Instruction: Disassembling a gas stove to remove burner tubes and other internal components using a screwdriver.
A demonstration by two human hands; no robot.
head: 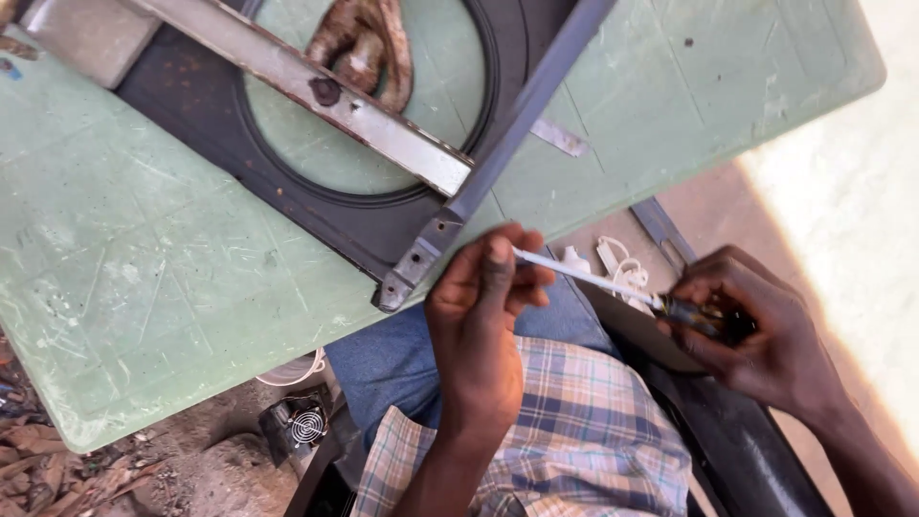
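over the lap, left hand (479, 316) steadies a screwdriver (613, 284) (right hand (756, 330) grips it).

Two hands — one screwdriver (613, 283), one table (144, 278), two metal bars.

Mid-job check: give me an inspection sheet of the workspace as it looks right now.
Surface: green table, scratched and stained.
Job's things: screwdriver, shaft pinched in the left hand, handle gripped by the right hand; tip hidden.
Clutter: dark panel with round opening, grey metal bar, worn flat strip, brown rag.
Grippers: both hands closed on the screwdriver, off the table's edge.
Cables: white cord below the table.
Surroundings: small fan, dirt ground, dry leaves.
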